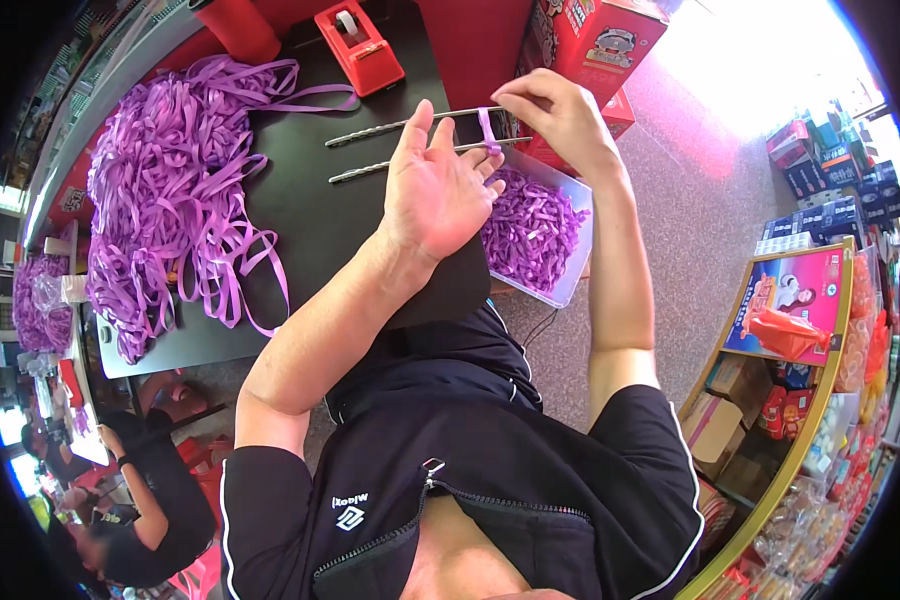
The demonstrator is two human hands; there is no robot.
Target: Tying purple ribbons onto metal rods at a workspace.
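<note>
Two thin metal rods with twisted ends [380,131] reach out side by side over the dark tabletop. Near their right part, a short purple ribbon [486,130] spans both. My left hand [432,195] is palm up beside the rods with its fingers apart, the fingertips close to the ribbon's lower end. At the upper rod's right part, the fingers of my right hand [560,112] are pinched together; what lies between them is too small to tell. Below the rods stands a clear plastic bin [573,262] filled with short purple ribbon pieces [530,230].
A large heap of purple ribbon [175,190] covers the left of the table [315,225]. A red tape dispenser [362,48] stands at its far edge. Red cartons [595,45] are beyond my right hand. Shelves [770,420] line the right. Another person [140,500] sits at the lower left.
</note>
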